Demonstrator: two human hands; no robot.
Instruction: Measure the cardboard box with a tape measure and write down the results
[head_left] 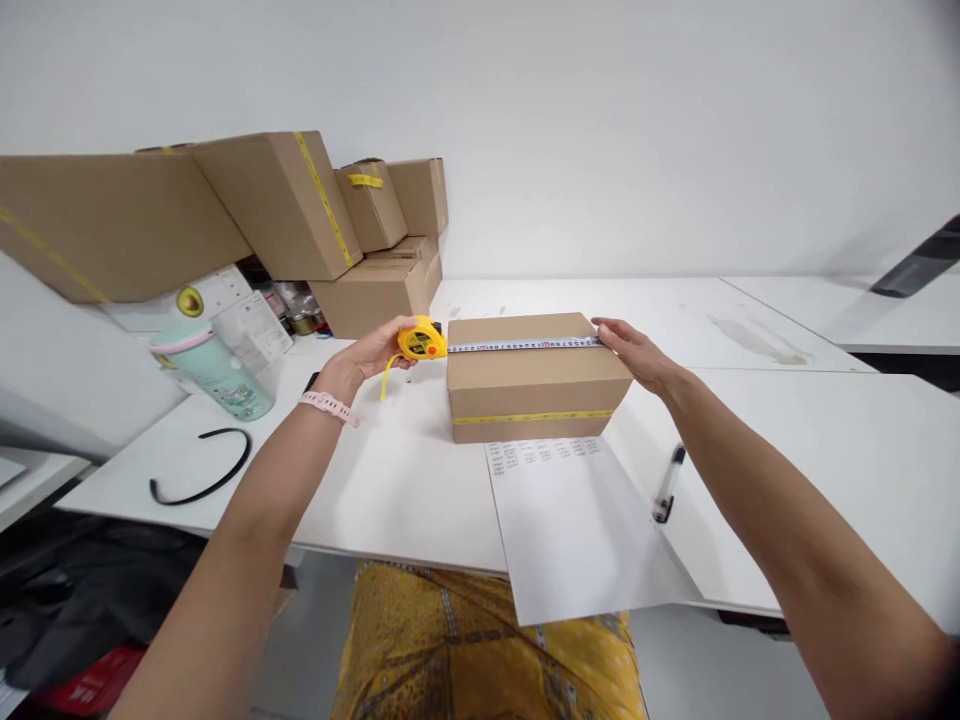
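A brown cardboard box [534, 385] with a yellow tape band sits on the white table [787, 420] in front of me. My left hand [375, 352] grips a yellow tape measure case [421, 341] at the box's left edge. The white tape blade [525, 345] runs across the box top. My right hand [634, 352] pinches the blade's end at the box's right edge.
A printed sheet of paper [577, 520] lies in front of the box, a black pen [667, 485] to its right. Stacked cardboard boxes [300, 205] fill the back left, with a mint water bottle [214, 370] and a black headband [202, 470] nearby.
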